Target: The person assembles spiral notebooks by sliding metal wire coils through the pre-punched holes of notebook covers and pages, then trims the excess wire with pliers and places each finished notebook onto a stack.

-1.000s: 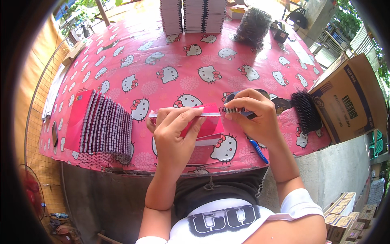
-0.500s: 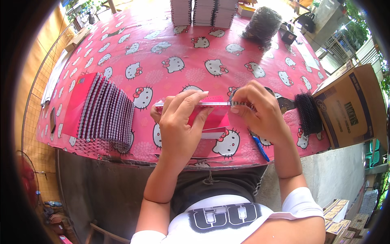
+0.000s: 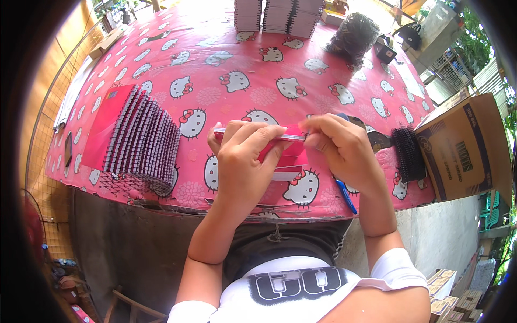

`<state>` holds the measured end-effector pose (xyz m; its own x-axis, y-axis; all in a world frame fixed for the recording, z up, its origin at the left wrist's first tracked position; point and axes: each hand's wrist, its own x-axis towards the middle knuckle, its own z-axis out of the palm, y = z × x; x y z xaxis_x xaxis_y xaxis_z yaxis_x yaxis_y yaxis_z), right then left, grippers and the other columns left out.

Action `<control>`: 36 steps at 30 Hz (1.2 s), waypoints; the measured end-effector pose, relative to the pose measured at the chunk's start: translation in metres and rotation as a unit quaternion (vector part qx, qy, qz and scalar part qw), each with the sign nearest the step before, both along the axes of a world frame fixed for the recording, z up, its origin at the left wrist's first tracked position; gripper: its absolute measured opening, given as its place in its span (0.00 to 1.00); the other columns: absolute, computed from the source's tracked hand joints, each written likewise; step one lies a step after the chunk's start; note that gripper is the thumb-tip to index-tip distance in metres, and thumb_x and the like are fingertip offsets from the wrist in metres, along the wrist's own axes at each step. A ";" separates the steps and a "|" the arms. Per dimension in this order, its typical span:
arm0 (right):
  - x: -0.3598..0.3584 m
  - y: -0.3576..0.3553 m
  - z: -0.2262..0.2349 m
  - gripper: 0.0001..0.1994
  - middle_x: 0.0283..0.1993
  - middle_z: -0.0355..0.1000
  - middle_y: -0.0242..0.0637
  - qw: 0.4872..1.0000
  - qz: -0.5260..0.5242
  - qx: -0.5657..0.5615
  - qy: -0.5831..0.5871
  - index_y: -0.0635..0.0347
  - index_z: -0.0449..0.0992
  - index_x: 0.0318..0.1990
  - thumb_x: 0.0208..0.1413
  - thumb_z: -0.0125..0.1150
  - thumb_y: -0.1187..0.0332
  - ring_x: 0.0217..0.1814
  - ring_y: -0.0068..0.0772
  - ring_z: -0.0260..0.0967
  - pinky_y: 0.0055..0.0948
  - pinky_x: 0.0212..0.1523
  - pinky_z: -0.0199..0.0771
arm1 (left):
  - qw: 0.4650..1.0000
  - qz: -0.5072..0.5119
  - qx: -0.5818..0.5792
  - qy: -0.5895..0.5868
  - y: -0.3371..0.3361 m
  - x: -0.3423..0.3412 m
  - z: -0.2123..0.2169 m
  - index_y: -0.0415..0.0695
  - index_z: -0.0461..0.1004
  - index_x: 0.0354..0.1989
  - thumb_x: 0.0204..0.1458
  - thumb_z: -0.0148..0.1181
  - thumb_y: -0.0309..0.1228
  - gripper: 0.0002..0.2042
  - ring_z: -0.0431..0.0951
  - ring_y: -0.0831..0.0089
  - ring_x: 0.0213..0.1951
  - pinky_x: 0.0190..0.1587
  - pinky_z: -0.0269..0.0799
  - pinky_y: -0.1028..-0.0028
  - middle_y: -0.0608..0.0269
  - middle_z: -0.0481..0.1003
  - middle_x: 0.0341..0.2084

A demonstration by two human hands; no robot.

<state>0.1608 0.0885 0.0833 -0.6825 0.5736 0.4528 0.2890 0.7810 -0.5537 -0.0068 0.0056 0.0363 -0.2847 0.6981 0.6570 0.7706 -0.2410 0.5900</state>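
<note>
A thin pink-covered notebook (image 3: 293,137) is held edge-up over the table, its white page edges facing me. My left hand (image 3: 242,151) grips it, thumb on the near side and fingers along the top. At the notebook's right end, my right hand (image 3: 344,148) pinches with thumb and index finger. A black spiral binding coil showed between those fingers half a second ago; now they mostly hide it. Beneath my hands lie more pink covers and white sheets (image 3: 285,175). A blue pen (image 3: 346,196) rests near my right wrist.
Stacked pink spiral-bound notebooks (image 3: 142,140) stand at left, with a phone (image 3: 68,149) beyond them. On the right are a heap of black coils (image 3: 407,154) and a cardboard box (image 3: 458,151). White bound stacks (image 3: 291,19) and a black plastic-wrapped bundle (image 3: 353,35) occupy the far side.
The right fingers have shifted slightly at the notebook's end, and the coil shows less. The left hand keeps its grip, and the view has tilted a little.
</note>
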 end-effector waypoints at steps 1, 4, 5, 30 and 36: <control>-0.001 -0.002 0.001 0.09 0.35 0.71 0.41 1.000 -0.002 -0.001 0.001 0.63 0.75 0.37 0.49 0.66 0.73 0.34 0.40 0.71 0.32 0.34 0.70 | 1.000 -0.001 0.000 0.001 0.000 0.000 0.001 0.51 0.81 0.34 0.41 0.70 0.29 0.10 0.74 0.73 0.41 0.50 0.53 0.65 0.73 0.79 0.31; -0.004 -0.001 -0.002 0.09 0.33 0.71 0.40 1.000 0.004 0.027 0.002 0.64 0.75 0.36 0.48 0.68 0.74 0.32 0.38 0.70 0.30 0.34 0.70 | 1.000 -0.004 -0.006 0.000 -0.001 0.000 0.001 0.51 0.81 0.34 0.41 0.70 0.29 0.10 0.74 0.74 0.40 0.49 0.53 0.66 0.74 0.79 0.31; -0.005 0.000 -0.004 0.09 0.31 0.70 0.40 1.000 0.006 0.030 0.003 0.64 0.75 0.35 0.47 0.68 0.75 0.31 0.38 0.70 0.31 0.33 0.70 | 1.000 -0.004 -0.008 -0.002 -0.002 0.000 0.001 0.52 0.81 0.34 0.41 0.70 0.29 0.10 0.74 0.74 0.39 0.49 0.53 0.66 0.75 0.78 0.31; 0.085 0.133 -0.054 0.17 0.41 0.76 0.36 0.973 -0.005 -0.162 0.167 0.61 0.73 0.46 0.49 0.66 0.69 0.40 0.32 0.76 0.41 0.42 0.78 | 0.999 -0.024 0.018 0.033 0.024 0.003 -0.001 0.47 0.79 0.32 0.35 0.75 0.34 0.14 0.73 0.68 0.43 0.50 0.60 0.63 0.69 0.77 0.32; 0.051 0.123 -0.040 0.18 0.44 0.76 0.37 0.995 0.027 -0.086 -0.039 0.63 0.76 0.44 0.47 0.71 0.66 0.43 0.30 0.75 0.29 0.44 0.77 | 0.999 -0.039 0.002 0.026 0.020 0.001 0.004 0.46 0.79 0.29 0.33 0.76 0.32 0.14 0.75 0.66 0.40 0.46 0.67 0.64 0.67 0.77 0.29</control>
<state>0.2119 0.2115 0.0434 -0.7438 0.5994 0.2956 0.2967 0.6925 -0.6576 -0.0059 0.0254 0.0399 -0.1950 0.7144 0.6721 0.7796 -0.3030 0.5482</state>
